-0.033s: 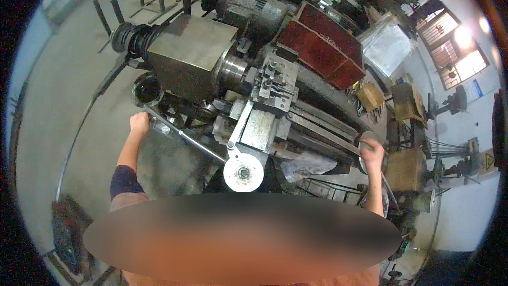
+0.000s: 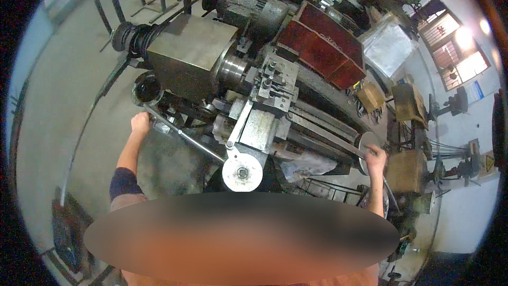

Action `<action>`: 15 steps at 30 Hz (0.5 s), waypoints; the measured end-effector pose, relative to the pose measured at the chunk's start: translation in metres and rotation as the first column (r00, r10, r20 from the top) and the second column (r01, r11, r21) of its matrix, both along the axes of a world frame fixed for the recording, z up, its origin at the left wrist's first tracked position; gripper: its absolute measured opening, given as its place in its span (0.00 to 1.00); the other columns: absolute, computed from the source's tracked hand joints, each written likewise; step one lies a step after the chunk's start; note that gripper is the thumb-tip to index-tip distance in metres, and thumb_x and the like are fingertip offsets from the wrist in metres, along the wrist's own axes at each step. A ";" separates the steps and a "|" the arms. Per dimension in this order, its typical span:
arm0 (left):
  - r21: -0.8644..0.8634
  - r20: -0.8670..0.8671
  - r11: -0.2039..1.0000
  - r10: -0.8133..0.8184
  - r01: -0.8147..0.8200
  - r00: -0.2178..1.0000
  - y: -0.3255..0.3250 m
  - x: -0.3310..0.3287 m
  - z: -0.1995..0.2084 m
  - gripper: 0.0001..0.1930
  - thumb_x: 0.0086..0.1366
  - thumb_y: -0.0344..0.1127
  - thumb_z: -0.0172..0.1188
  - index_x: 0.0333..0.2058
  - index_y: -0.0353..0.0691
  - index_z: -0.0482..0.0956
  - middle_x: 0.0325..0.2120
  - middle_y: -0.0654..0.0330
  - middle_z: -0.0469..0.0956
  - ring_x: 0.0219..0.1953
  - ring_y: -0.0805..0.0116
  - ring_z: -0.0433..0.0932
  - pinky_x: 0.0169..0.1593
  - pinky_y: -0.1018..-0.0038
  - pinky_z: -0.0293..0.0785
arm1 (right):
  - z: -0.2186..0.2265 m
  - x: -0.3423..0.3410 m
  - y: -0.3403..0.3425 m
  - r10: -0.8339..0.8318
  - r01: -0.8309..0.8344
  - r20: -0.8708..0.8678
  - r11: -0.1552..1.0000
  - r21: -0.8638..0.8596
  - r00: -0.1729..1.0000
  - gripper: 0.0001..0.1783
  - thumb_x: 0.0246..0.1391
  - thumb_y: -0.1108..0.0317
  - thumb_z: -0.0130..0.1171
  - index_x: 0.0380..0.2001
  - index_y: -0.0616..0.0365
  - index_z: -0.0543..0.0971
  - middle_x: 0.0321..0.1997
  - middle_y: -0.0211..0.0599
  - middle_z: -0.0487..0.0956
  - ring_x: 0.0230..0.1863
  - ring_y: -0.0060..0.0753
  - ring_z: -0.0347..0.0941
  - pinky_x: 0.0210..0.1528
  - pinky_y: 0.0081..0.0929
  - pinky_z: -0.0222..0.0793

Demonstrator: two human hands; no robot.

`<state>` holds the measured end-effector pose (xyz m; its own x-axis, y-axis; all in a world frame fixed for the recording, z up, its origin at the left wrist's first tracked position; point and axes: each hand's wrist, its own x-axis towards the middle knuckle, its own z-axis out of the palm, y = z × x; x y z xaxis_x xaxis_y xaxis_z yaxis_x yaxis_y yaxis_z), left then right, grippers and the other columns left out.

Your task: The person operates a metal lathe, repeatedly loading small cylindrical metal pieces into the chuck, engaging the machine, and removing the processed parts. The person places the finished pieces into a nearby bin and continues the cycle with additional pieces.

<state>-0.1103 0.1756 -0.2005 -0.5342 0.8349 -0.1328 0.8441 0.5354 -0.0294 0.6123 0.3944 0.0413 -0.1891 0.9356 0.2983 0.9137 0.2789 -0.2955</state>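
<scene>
A small metal lathe fills the middle, with its spindle chuck (image 2: 233, 71) beside the tool post (image 2: 276, 77) on the cross slide (image 2: 258, 130). My left hand (image 2: 140, 122) is closed in a fist at the left, below the upper end of a long steel rod (image 2: 197, 143); what lies inside the fist is hidden. At the right end of the bed, my right hand (image 2: 375, 160) is closed at the rim of a round handwheel (image 2: 369, 140), its grip partly hidden. Nearest my body, a pale round dial wheel (image 2: 242, 172) sits on the cross slide's front, touched by neither hand.
A dark red metal box (image 2: 320, 47) stands behind the bed, near an electric motor (image 2: 251, 10). The boxy headstock cover (image 2: 193, 39) is at the left. Cardboard boxes (image 2: 370, 95) and a clear plastic-wrapped bundle (image 2: 389, 45) lie at the right.
My right hand has shifted slightly down and to the right at the handwheel's rim. My left hand stays in almost the same place, still closed.
</scene>
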 end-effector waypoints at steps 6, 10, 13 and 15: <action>0.328 0.628 0.847 0.137 -0.420 0.766 -0.030 0.031 0.031 0.22 0.56 0.43 0.57 0.43 0.31 0.72 0.25 0.51 0.77 0.18 0.67 0.76 0.25 0.71 0.73 | -0.060 0.203 0.006 -0.417 0.485 0.279 0.836 -0.255 0.865 0.28 0.35 0.61 0.57 0.45 0.55 0.74 0.44 0.47 0.75 0.47 0.48 0.70 0.47 0.35 0.65; 0.317 0.912 0.520 0.063 -0.793 0.406 -0.020 0.063 0.076 0.22 0.61 0.44 0.52 0.42 0.27 0.69 0.22 0.54 0.77 0.17 0.70 0.74 0.22 0.78 0.71 | -0.112 0.306 0.013 -0.441 0.576 0.456 0.790 -0.211 0.773 0.31 0.31 0.62 0.59 0.46 0.52 0.72 0.43 0.49 0.75 0.46 0.50 0.70 0.47 0.38 0.66; 0.268 0.958 0.390 -0.010 -0.881 0.286 0.015 0.089 0.095 0.21 0.61 0.43 0.52 0.38 0.25 0.68 0.21 0.52 0.76 0.17 0.68 0.75 0.21 0.77 0.72 | -0.137 0.332 0.018 -0.410 0.537 0.558 0.840 -0.077 0.722 0.27 0.33 0.63 0.57 0.43 0.55 0.73 0.41 0.49 0.76 0.44 0.50 0.71 0.44 0.38 0.67; 0.330 0.942 0.296 -0.036 -0.897 0.334 0.037 0.103 0.098 0.19 0.60 0.42 0.54 0.34 0.25 0.67 0.21 0.50 0.75 0.16 0.66 0.75 0.19 0.75 0.71 | -0.144 0.318 0.006 -0.438 0.553 0.571 0.832 -0.035 0.695 0.24 0.35 0.63 0.55 0.41 0.56 0.73 0.40 0.49 0.76 0.43 0.51 0.71 0.43 0.38 0.67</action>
<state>-0.0074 0.2129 -0.1022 -0.8885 0.3930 -0.2368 -0.1896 0.1556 0.9695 0.9303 0.4008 -0.1026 0.2493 0.9628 0.1040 0.9248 -0.2686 0.2695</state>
